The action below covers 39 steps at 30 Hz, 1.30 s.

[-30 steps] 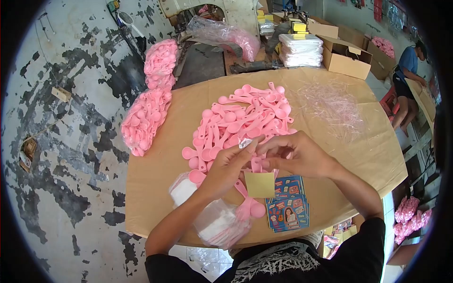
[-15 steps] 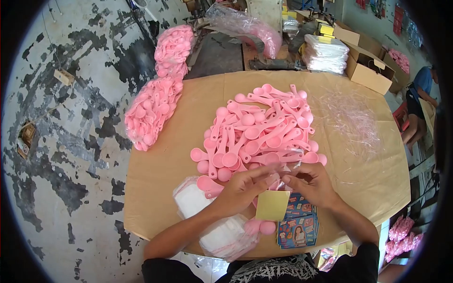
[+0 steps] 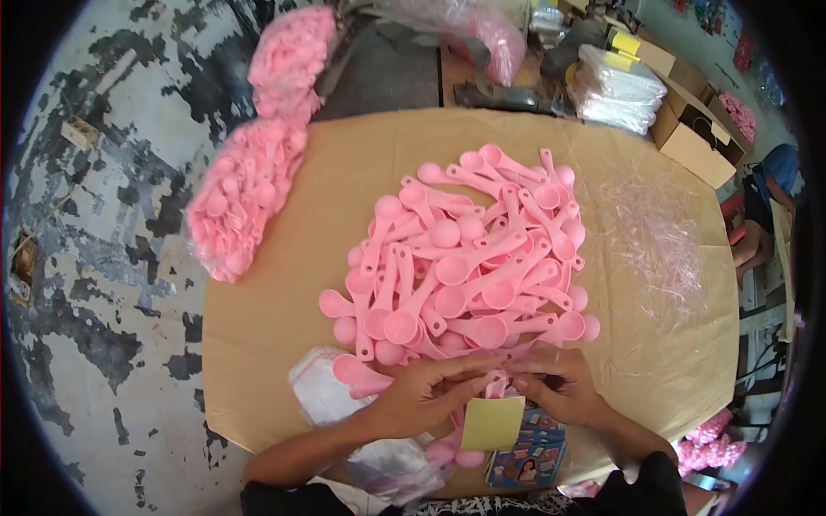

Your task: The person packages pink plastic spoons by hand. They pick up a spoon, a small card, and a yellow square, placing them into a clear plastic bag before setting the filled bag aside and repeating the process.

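Near the front edge of the table, my left hand (image 3: 434, 394) and my right hand (image 3: 559, 385) meet, thumbs and fingers pinched on the top of a small clear plastic bag (image 3: 496, 384). Pink shows through the plastic between the fingertips. A plain yellow card (image 3: 493, 424) hangs just below them, overlapping a stack of blue printed cards (image 3: 527, 460). Straight beyond my hands spreads a large heap of pink measuring spoons (image 3: 465, 267). One loose pink spoon (image 3: 357, 374) lies beside my left hand, on clear plastic bags (image 3: 318, 387) partly hidden under my left forearm.
Brown paper (image 3: 284, 335) covers the table. Thin clear plastic strips (image 3: 662, 245) lie at the right. Bulging bags of pink spoons (image 3: 249, 193) stand at the left edge. Behind are a stack of clear packs (image 3: 615, 90) and a cardboard box (image 3: 697, 138). A person (image 3: 770, 193) sits far right.
The view has tilted and shifted, so the table and heap sit lower and larger. Both hands stay pinched together on the bag, with the yellow card still below.
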Available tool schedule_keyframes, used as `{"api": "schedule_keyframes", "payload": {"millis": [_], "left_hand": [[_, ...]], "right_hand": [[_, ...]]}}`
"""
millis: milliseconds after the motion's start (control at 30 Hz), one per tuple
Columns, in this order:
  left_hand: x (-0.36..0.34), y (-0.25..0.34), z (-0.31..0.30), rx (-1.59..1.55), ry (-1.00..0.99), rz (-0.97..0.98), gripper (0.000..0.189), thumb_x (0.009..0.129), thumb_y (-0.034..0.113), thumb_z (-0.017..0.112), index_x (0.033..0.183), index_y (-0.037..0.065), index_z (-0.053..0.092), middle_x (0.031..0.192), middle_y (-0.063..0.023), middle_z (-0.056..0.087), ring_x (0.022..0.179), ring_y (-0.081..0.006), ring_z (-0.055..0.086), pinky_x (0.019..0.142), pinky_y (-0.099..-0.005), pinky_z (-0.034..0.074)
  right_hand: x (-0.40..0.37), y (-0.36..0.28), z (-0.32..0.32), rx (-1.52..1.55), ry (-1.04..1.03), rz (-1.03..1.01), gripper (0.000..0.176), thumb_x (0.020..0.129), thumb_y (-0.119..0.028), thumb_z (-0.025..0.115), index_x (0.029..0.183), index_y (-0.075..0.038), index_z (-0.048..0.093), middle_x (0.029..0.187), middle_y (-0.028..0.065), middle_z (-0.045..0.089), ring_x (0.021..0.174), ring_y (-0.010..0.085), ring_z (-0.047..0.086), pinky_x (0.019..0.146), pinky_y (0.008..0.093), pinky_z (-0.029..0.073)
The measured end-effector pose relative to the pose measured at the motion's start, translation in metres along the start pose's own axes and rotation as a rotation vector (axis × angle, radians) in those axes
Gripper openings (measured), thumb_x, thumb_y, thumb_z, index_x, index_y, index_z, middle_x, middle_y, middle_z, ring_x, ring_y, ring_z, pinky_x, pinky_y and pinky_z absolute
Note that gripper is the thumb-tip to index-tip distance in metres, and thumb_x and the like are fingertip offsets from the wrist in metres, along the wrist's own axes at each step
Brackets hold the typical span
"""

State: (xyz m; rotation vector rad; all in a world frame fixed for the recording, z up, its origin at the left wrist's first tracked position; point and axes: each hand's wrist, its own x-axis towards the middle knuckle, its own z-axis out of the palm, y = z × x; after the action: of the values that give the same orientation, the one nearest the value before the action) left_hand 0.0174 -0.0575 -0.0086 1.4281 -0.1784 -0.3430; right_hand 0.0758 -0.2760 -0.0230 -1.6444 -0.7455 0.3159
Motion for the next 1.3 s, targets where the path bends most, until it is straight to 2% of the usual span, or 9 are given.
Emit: {"api": "schedule_keyframes", "payload": {"millis": [133, 267, 367, 433, 667, 967, 1167, 1200, 1300], "left_hand": [[0.000, 0.008, -0.012, 0.005, -0.107, -0.286, 0.031, 0.097, 0.007, 0.051, 0.126, -0.001, 0.055, 0.117, -0.0069, 0.063, 0.103, -0.0104, 0.058, 0.090, -0.0265, 0.048], [-0.003, 0.003, -0.008, 0.101, -0.055, -0.171, 0.028, 0.097, 0.005, 0.051, 0.123, -0.002, 0.058, 0.113, -0.0068, 0.065, 0.098, -0.0108, 0.060, 0.085, -0.0258, 0.049], [-0.004, -0.009, -0.001, 0.124, 0.008, 0.062, 0.027, 0.096, 0.007, 0.052, 0.122, 0.007, 0.061, 0.076, 0.0026, 0.062, 0.062, -0.0013, 0.048, 0.057, -0.0195, 0.041], [-0.003, -0.006, 0.003, 0.153, 0.047, 0.208, 0.025, 0.095, 0.005, 0.052, 0.118, 0.006, 0.062, 0.079, 0.0018, 0.064, 0.062, -0.0025, 0.049, 0.056, -0.0213, 0.042], [-0.006, -0.003, -0.008, 0.248, -0.074, 0.243, 0.022, 0.093, -0.002, 0.049, 0.110, 0.003, 0.063, 0.100, -0.0029, 0.064, 0.085, -0.0059, 0.058, 0.073, -0.0213, 0.046], [-0.009, 0.000, -0.009, 0.218, -0.091, 0.202, 0.013, 0.090, 0.001, 0.057, 0.103, -0.001, 0.058, 0.094, -0.0032, 0.061, 0.088, -0.0101, 0.061, 0.081, -0.0258, 0.050], [-0.014, 0.010, 0.003, 0.145, -0.028, 0.123, 0.032, 0.082, -0.005, 0.067, 0.111, 0.001, 0.054, 0.105, -0.0051, 0.059, 0.100, -0.0139, 0.062, 0.081, -0.0233, 0.052], [-0.014, 0.014, 0.006, 0.177, -0.003, 0.184, 0.034, 0.082, -0.004, 0.067, 0.113, 0.001, 0.054, 0.109, -0.0064, 0.058, 0.101, -0.0153, 0.063, 0.082, -0.0247, 0.052], [-0.033, 0.037, 0.016, 0.284, 0.079, 0.306, 0.039, 0.083, 0.001, 0.067, 0.120, 0.002, 0.053, 0.116, -0.0095, 0.059, 0.101, -0.0194, 0.063, 0.083, -0.0291, 0.053]], "right_hand": [[-0.002, -0.006, 0.001, -0.005, -0.023, 0.030, 0.028, 0.078, 0.001, 0.070, 0.105, -0.005, 0.070, 0.077, 0.0062, 0.067, 0.068, 0.0168, 0.056, 0.066, 0.0287, 0.044], [-0.004, -0.005, -0.003, -0.074, -0.008, 0.002, 0.028, 0.077, 0.001, 0.071, 0.104, -0.005, 0.071, 0.078, 0.0064, 0.068, 0.070, 0.0175, 0.058, 0.069, 0.0289, 0.045], [-0.006, -0.006, -0.003, -0.066, -0.007, -0.051, 0.029, 0.075, 0.005, 0.068, 0.102, -0.006, 0.072, 0.080, 0.0060, 0.069, 0.071, 0.0190, 0.060, 0.073, 0.0305, 0.046], [-0.004, -0.003, -0.010, -0.063, -0.045, -0.196, 0.031, 0.072, 0.007, 0.065, 0.100, -0.006, 0.072, 0.082, 0.0059, 0.069, 0.073, 0.0207, 0.060, 0.076, 0.0317, 0.046], [-0.007, -0.013, -0.018, -0.125, -0.109, -0.350, 0.031, 0.066, 0.007, 0.058, 0.092, -0.006, 0.071, 0.083, 0.0053, 0.068, 0.090, 0.0231, 0.057, 0.080, 0.0338, 0.046], [-0.008, -0.017, -0.026, -0.273, -0.176, -0.403, 0.028, 0.069, 0.005, 0.057, 0.093, -0.004, 0.067, 0.087, 0.0068, 0.065, 0.096, 0.0231, 0.058, 0.082, 0.0349, 0.047], [-0.018, -0.053, -0.005, 0.077, 0.031, 0.005, 0.028, 0.085, -0.007, 0.061, 0.113, -0.004, 0.058, 0.088, 0.0119, 0.067, 0.090, 0.0168, 0.062, 0.079, 0.0314, 0.049], [-0.019, -0.059, -0.005, -0.301, -0.126, 0.015, 0.026, 0.090, -0.015, 0.062, 0.114, -0.003, 0.060, 0.093, 0.0128, 0.068, 0.078, 0.0109, 0.062, 0.069, 0.0269, 0.050], [-0.027, -0.079, -0.006, -0.310, 0.081, 0.050, 0.028, 0.091, -0.013, 0.060, 0.118, -0.004, 0.061, 0.096, 0.0107, 0.068, 0.073, 0.0076, 0.062, 0.060, 0.0253, 0.049]]}}
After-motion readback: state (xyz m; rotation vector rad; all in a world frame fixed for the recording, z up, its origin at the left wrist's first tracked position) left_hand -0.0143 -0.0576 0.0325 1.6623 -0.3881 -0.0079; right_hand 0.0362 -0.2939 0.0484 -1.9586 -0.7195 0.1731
